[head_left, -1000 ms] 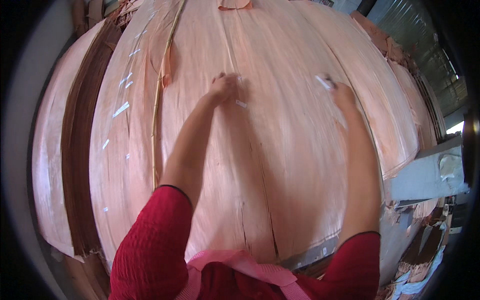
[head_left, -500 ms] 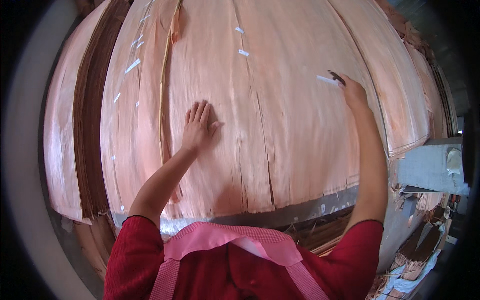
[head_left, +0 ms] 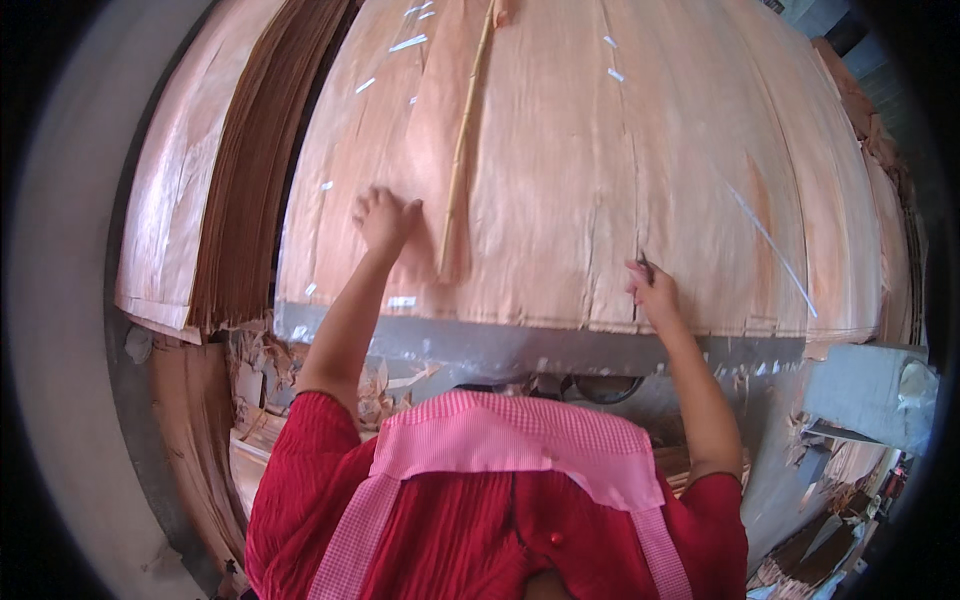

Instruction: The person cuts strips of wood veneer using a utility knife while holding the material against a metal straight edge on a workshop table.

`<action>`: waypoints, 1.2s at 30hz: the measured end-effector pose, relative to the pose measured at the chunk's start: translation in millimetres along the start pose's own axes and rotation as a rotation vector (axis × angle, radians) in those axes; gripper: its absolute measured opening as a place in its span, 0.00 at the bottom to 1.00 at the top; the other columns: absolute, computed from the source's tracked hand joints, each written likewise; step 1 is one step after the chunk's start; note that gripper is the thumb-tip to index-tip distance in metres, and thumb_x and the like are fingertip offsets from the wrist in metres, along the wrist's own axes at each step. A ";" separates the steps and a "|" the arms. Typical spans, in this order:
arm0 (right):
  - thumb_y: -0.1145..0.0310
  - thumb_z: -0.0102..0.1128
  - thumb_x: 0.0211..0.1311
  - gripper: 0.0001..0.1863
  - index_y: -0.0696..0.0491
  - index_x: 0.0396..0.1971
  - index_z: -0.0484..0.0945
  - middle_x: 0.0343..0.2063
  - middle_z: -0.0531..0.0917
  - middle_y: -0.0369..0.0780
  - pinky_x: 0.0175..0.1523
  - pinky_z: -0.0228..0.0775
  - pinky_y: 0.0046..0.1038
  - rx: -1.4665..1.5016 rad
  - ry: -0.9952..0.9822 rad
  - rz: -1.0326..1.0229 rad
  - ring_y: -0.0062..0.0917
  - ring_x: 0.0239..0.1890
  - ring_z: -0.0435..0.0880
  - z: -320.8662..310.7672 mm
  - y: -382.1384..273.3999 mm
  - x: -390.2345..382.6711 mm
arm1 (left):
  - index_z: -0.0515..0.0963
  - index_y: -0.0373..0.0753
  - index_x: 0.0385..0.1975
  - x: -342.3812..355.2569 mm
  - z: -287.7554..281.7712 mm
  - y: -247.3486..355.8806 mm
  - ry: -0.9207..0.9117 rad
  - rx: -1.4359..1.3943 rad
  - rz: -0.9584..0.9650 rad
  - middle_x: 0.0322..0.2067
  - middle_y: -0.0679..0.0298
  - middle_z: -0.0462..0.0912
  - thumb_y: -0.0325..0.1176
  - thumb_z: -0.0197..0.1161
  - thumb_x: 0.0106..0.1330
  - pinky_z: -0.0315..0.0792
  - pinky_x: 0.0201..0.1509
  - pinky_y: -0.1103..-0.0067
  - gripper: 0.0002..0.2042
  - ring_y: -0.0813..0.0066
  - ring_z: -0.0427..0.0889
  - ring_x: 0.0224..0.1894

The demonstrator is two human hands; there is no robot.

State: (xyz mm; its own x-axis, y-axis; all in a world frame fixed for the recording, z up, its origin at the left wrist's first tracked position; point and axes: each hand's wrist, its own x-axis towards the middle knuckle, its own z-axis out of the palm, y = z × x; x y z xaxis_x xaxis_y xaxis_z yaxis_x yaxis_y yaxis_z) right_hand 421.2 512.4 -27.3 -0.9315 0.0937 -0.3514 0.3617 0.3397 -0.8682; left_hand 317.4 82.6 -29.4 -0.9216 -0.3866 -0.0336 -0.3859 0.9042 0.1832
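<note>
A wide, pale pinkish wood veneer sheet (head_left: pixel 540 180) lies before me, with several long cracks along its grain. My left hand (head_left: pixel 385 222) is over its left part, fingers spread, holding nothing; contact with the surface is hard to judge. Just right of that hand lies a thin bamboo stick (head_left: pixel 462 150). Near the front edge, my right hand (head_left: pixel 655 292) closes on a slim dark tool (head_left: pixel 647 268), its narrow end pointing down beside a crack. The tool's exact kind is unclear. A long white strip (head_left: pixel 775 245) lies farther right on the veneer.
Short white tape pieces (head_left: pixel 408 43) dot the sheet. To the left stands a stack of veneer with dark layered edges (head_left: pixel 245 170). A grey metal edge (head_left: pixel 470 340) runs along the front. Veneer scraps (head_left: pixel 385 390) lie below it, and a pale blue-grey box (head_left: pixel 865 395) sits at right.
The view has shifted, placing the veneer farther right. My left hand went from right of the bamboo stick to its left. My right hand came nearer the front edge with the tool, leaving the strip.
</note>
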 end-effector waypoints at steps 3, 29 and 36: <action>0.68 0.51 0.61 0.13 0.56 0.43 0.76 0.20 0.77 0.34 0.21 0.63 0.16 -0.030 -0.146 -0.031 0.12 0.17 0.68 67.0 -36.6 -14.5 | 0.73 0.41 0.45 1.7 7.1 -16.1 0.264 0.004 0.241 0.53 0.60 0.71 0.44 0.61 0.52 0.53 0.61 0.56 0.21 0.55 0.62 0.60; 0.59 0.63 0.53 0.22 0.57 0.43 0.71 0.22 0.74 0.34 0.13 0.45 0.15 0.633 -0.103 0.095 0.11 0.09 0.58 125.1 -159.1 -63.1 | 0.69 0.37 0.38 -99.5 -117.1 79.5 -0.833 -1.229 0.533 0.36 0.68 0.73 0.19 0.53 0.54 0.68 0.35 0.83 0.12 0.81 0.74 0.32; 0.68 0.61 0.53 0.08 0.52 0.21 0.71 0.12 0.66 0.29 0.12 0.46 0.18 0.532 -0.032 0.085 0.12 0.08 0.59 107.0 -106.3 -42.3 | 0.73 0.38 0.47 -92.8 -58.0 103.2 -1.198 -1.200 0.397 0.32 0.65 0.78 0.43 0.53 0.64 0.71 0.32 0.82 0.18 0.80 0.76 0.30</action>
State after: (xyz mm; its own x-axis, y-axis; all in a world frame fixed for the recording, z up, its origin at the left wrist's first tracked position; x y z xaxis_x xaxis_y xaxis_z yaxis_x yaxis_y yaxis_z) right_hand 426.2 372.2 42.5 -0.8997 0.0687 -0.4311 0.4125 -0.1894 -0.8911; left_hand 365.5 201.3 49.7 -0.6758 0.6457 -0.3555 -0.4173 0.0624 0.9066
